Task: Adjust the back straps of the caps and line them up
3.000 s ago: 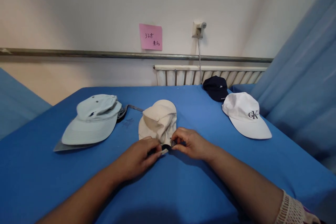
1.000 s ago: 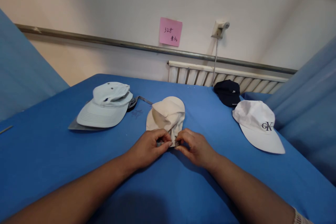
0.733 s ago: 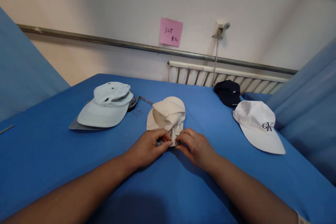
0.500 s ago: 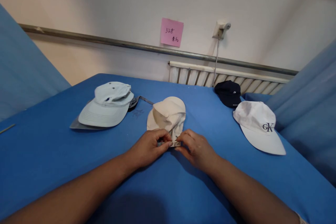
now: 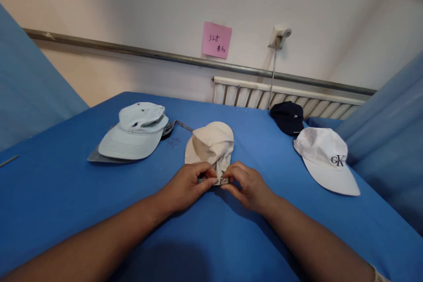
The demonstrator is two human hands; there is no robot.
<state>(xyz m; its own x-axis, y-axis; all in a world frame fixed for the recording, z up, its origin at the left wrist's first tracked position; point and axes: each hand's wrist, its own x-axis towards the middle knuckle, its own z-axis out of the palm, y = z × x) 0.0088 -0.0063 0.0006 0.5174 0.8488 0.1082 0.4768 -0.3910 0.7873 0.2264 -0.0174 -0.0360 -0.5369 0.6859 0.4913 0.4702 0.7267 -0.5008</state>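
Note:
A beige baseball cap (image 5: 214,141) lies in the middle of the blue-covered table (image 5: 211,233), its back strap toward me. On that strap sits a small metal buckle (image 5: 224,181). My left hand (image 5: 191,185) pinches the strap between thumb and fingers, just left of the buckle. With thumb and fingertips closed, my right hand (image 5: 249,185) grips the buckle at its right end. Part of the strap is hidden behind my fingers.
To the left, a pale blue cap (image 5: 132,132) rests on a grey cap (image 5: 99,157). At right lie a white cap (image 5: 325,156) and a dark navy cap (image 5: 287,116). Behind are a radiator (image 5: 241,92) and a metal rail (image 5: 158,55). Blue curtains (image 5: 393,132) hang at both sides.
My right hand has shifted very slightly to the right, and more of the buckle's face shows. My left hand and the caps stay where they were.

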